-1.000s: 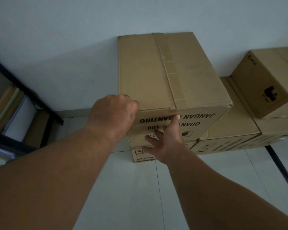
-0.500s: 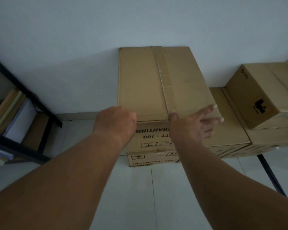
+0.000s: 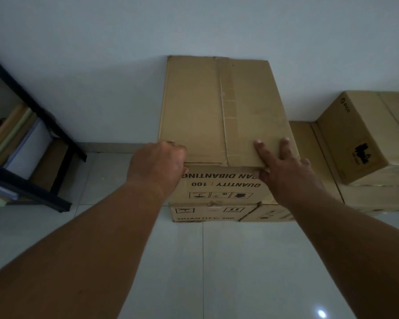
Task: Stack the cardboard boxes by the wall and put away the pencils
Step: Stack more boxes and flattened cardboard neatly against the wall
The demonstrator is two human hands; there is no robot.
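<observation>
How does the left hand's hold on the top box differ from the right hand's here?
The left hand is curled round the front left corner of the top box; the right hand lies flat on its top, fingers straight and spread. The left hand's fingertips are hidden; the right hand's show on the top face, thumb against the front face. Both are on the same box at its front edge.

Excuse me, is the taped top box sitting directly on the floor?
No, the top box sits on a lower box, which itself stands on the tiled floor.
</observation>
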